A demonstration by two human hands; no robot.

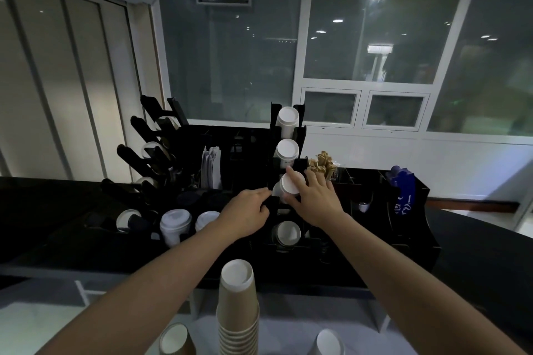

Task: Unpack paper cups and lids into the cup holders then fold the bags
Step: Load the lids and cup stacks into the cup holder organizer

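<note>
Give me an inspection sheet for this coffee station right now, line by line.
Surface: dark counter carrying a black cup holder rack.
Job's things: white cup stacks in the rack; brown cup stack in front.
Clutter: stir sticks, blue packet, lidded cup.
Hands: right hand grips a white cup stack; left hand holds the rack.
Cables: nothing seen.
Surroundings: windows, panelled wall.

light: dim indoor, ceiling lamps mirrored in windows (375,29) | shadows: black cup holders (288,210) and worktop (476,239) lose detail | focus: soft throughout | distortion: wide-angle bending at edges
</note>
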